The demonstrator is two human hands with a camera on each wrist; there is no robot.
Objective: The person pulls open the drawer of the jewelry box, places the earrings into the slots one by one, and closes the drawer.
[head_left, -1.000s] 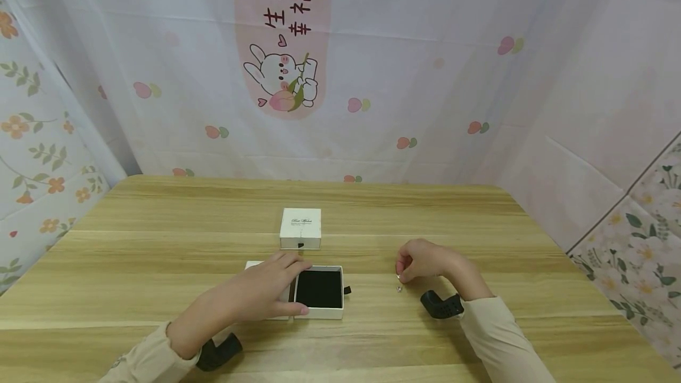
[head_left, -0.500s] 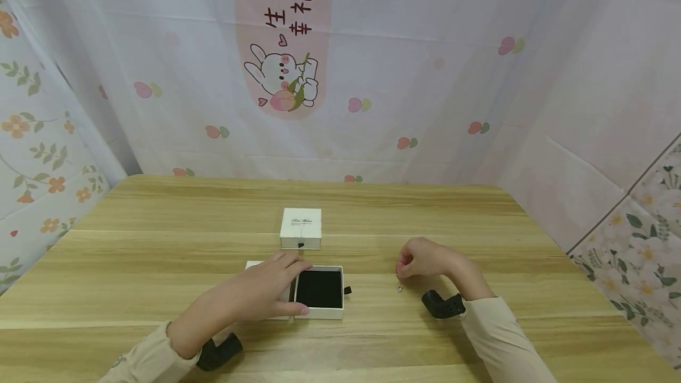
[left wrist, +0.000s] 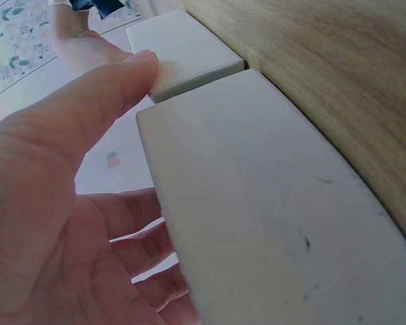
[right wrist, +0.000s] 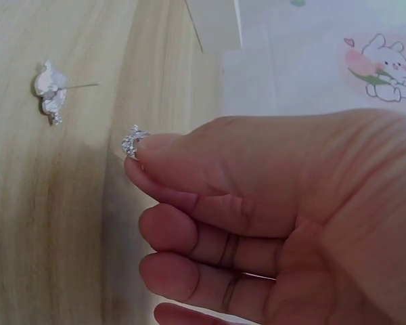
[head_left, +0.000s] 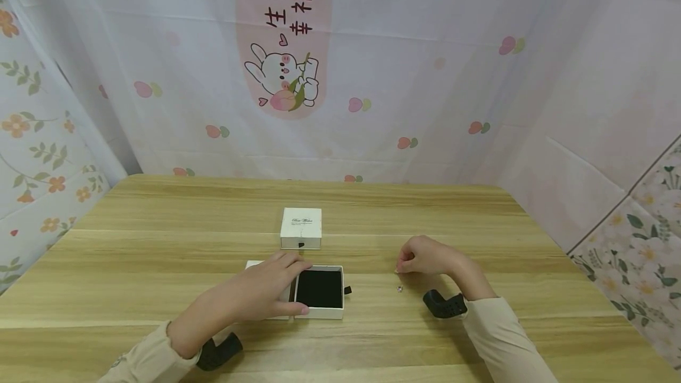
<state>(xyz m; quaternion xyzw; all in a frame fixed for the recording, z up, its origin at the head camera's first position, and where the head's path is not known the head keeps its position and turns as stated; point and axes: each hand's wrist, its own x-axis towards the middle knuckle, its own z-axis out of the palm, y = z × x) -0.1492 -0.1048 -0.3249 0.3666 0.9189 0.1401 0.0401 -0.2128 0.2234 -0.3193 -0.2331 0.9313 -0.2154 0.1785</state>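
Note:
In the right wrist view, my right hand [head_left: 428,256] pinches a small sparkling silver stud earring [right wrist: 130,142] between thumb and index finger, just over the wood. A matching earring [right wrist: 51,88] lies on the table with its thin post sticking out; from the head it is a tiny glint [head_left: 400,289]. My left hand [head_left: 255,291] grips a white jewelry box across its sleeve [left wrist: 271,189] and pulled-out drawer [left wrist: 183,51], with the thumb along the near side and the fingers over the far side. A black pad [head_left: 319,288] fills the drawer, whose black pull tab [head_left: 347,290] points right.
Behind the gripped box stands a second white box [head_left: 301,226] with lettering on its lid and a black tab in front. Both stand on a wooden table [head_left: 186,211]. A patterned curtain [head_left: 404,75] hangs along the table's back edge.
My right hand has drawn slightly back from the earring on the table, widening the gap between them. The left hand and both boxes stay where they were.

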